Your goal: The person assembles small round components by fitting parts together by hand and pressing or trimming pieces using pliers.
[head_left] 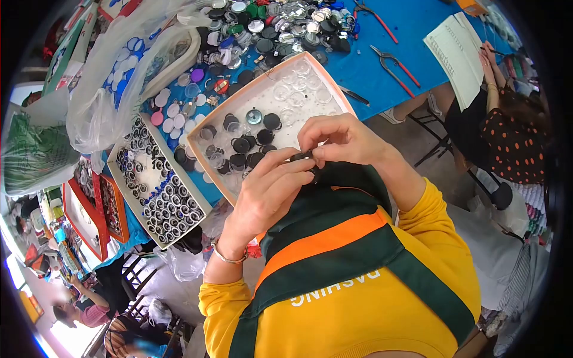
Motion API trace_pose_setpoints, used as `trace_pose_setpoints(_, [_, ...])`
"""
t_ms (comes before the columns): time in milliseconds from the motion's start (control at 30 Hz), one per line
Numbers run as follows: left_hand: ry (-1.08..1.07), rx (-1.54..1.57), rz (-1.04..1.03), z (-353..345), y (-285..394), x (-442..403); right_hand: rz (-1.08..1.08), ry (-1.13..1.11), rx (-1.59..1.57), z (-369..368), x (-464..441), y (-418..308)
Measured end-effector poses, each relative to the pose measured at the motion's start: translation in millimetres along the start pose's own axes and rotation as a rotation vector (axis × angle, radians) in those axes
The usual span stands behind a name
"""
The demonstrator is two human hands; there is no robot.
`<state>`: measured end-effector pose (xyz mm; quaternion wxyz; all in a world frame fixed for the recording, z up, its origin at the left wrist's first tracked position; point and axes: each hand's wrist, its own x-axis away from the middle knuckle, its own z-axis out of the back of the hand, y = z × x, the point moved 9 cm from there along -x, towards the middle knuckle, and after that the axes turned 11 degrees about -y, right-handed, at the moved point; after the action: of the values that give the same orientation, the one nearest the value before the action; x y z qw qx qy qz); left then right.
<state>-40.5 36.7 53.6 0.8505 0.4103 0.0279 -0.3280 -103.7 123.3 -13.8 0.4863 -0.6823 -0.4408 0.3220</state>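
Both hands meet over the near edge of a shallow box [224, 113] with a pale lining. My left hand [268, 188] is closed around a small black part [302, 156], most of it hidden by the fingers. Pinched against that same part is my right hand [341, 140], thumb and forefinger together. In the box lie several black round caps [241, 145], clear plastic discs [292, 89] and one teal-rimmed round piece [253, 116]. The exact kind of the black part cannot be made out.
A long white box [200, 206] of black-and-white rings stands left. Loose coloured caps [262, 36] heap at the back of the blue table [370, 77]. Two red-handled pliers [397, 68] lie right, beside a small blade [353, 96]. A person [513, 131] sits right, near an open notebook [456, 56].
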Motion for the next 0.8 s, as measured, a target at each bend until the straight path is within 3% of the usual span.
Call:
trace_pose_setpoints(300, [-0.152, -0.075, -0.047, -13.4, 9.1, -5.5, -0.265, -0.088, -0.022, -0.9, 4.2, 21.5])
trace_pose_setpoints(367, [-0.216, -0.079, -0.076, -23.0, 6.0, -2.9, -0.121, -0.111, 0.142, 0.4, 0.5, 14.4])
trace_pose_setpoints(467, [-0.227, -0.079, -0.199, -27.8, 10.0, 0.6, -0.133, -0.132, 0.035, -1.8, -2.2, 34.0])
trace_pose_setpoints(500, [-0.229, -0.076, -0.123, -27.1, 17.0, -6.6, -0.138, -0.143, 0.010, -4.4, -1.7, 35.0])
trace_pose_setpoints(800, [-0.329, -0.009, -0.160, -32.5, 20.5, -15.4, -0.116, -0.131, 0.077, -4.8, 13.5, 28.7])
